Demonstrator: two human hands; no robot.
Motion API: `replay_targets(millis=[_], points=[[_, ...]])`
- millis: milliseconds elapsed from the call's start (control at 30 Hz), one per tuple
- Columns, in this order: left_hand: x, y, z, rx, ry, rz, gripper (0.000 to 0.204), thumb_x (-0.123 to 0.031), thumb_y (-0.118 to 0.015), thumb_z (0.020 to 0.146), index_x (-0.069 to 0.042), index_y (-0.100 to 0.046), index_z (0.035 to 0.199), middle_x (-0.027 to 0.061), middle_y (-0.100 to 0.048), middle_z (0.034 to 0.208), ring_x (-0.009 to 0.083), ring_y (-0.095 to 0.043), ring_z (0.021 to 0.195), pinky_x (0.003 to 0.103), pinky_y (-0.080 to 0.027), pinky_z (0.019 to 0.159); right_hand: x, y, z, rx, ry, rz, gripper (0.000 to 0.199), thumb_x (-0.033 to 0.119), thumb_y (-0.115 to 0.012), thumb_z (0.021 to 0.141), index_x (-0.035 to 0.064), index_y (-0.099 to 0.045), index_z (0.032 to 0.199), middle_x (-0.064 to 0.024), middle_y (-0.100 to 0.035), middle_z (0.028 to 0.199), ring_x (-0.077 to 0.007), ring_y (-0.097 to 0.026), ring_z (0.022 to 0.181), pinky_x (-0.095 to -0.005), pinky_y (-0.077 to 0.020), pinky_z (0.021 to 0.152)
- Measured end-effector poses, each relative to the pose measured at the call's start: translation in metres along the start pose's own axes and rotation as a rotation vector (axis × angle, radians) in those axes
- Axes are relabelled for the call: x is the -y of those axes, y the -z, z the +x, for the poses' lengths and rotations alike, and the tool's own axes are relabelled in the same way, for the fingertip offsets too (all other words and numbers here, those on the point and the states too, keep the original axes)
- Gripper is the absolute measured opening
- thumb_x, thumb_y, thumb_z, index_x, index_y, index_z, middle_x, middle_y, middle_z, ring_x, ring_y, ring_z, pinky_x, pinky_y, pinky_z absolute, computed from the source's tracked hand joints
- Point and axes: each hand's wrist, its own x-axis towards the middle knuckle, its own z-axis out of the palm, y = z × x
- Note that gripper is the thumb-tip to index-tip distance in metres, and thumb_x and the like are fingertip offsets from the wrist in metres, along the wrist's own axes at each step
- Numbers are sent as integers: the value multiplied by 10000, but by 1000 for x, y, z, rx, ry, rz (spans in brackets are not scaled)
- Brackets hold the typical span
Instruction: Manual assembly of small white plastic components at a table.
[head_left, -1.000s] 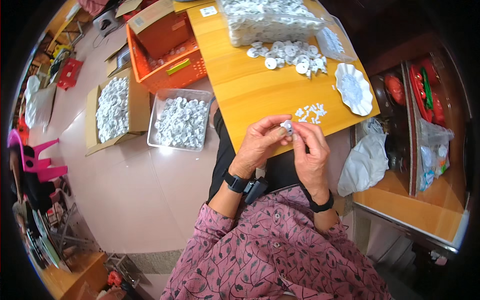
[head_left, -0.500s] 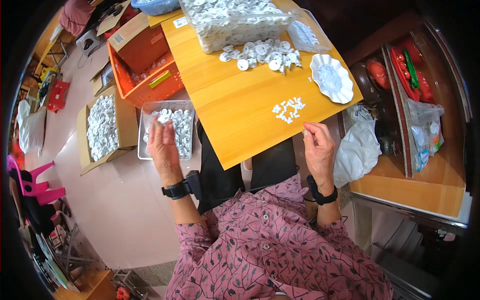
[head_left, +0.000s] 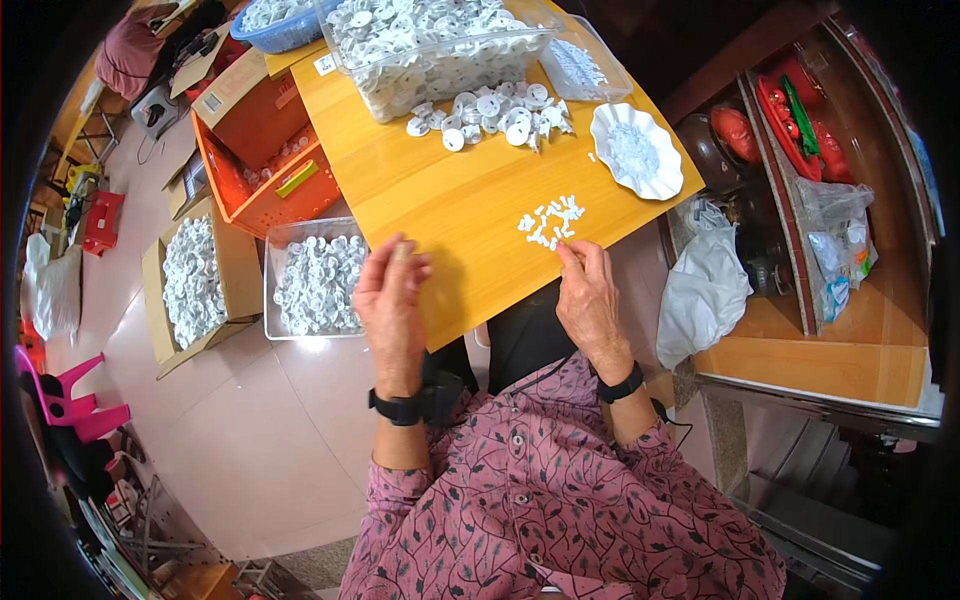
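My right hand (head_left: 588, 295) is at the table's near edge, thumb and forefinger pinched together on a small white peg at the edge of a loose group of small white pegs (head_left: 560, 214). Over the table's left near edge hovers my left hand (head_left: 392, 300), its fingers loosely bent and apart; I see nothing in it. Beyond the hands, round white plastic pieces (head_left: 488, 112) lie heaped before a clear bin (head_left: 440, 60) full of the same. At the right, a scalloped white dish (head_left: 665, 172) holds small translucent bits.
Left of the table (head_left: 420, 200) on the floor stand a clear tray (head_left: 275, 325) and a cardboard box (head_left: 155, 290), both filled with white pieces, and an orange crate (head_left: 320, 190). A clear lidded container (head_left: 590, 75) lies beside the bin. A wooden shelf (head_left: 830, 360) stands right.
My left hand has moved right, from above the floor tray to the table edge. The right hand has shifted left and its fingertips have reached the small pegs. The view has shifted slightly.
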Motion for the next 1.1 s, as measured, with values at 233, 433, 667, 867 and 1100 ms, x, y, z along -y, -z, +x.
replay_targets(millis=[233, 433, 667, 867, 1100], points=[[41, -35, -19, 271, 151, 103, 241, -117, -639, 940, 33, -627, 1128, 67, -670, 923, 129, -644, 809, 247, -528, 723, -5, 2, -7, 53, -10, 45, 340, -54, -560, 821, -60, -588, 1160, -173, -535, 1105, -344, -540, 1026, -411, -488, 848], [47, -36, -17, 366, 187, 264, 257, -115, -627, 946, 47, -613, 1145, 65, -652, 970, 118, -634, 824, 251, -534, 734, 0, 10, 1, 61, 13, -26, 408, -48, -562, 799, -41, -567, 1206, -156, -542, 1135, -340, -532, 1029, -402, -461, 882], [49, -33, -11, 387, 207, 238, 240, -105, -616, 950, 47, -617, 1136, 78, -663, 935, 129, -643, 804, 250, -532, 737, -4, 5, -3, 43, 2, 39, 282, -31, -594, 794, -46, -637, 1072, -134, -565, 1109, -317, -541, 1006, -397, -469, 866], [50, -32, -11, 388, 198, 215, 232, -93, -604, 957, 52, -610, 1137, 77, -661, 957, 124, -647, 799, 244, -538, 732, 2, 5, -4, -1, 32, 77, 204, -15, -684, 763, -23, -658, 966, -113, -590, 1015, -300, -567, 926, -389, -495, 801], [50, -31, -14, 398, 195, 218, 239, -94, -618, 948, 46, -614, 1141, 83, -657, 976, 142, -648, 820, 258, -535, 746, 1, 3, -9, -27, 103, 112, 121, -6, -672, 777, 8, -632, 890, -107, -573, 891, -309, -566, 838, -390, -498, 726]])
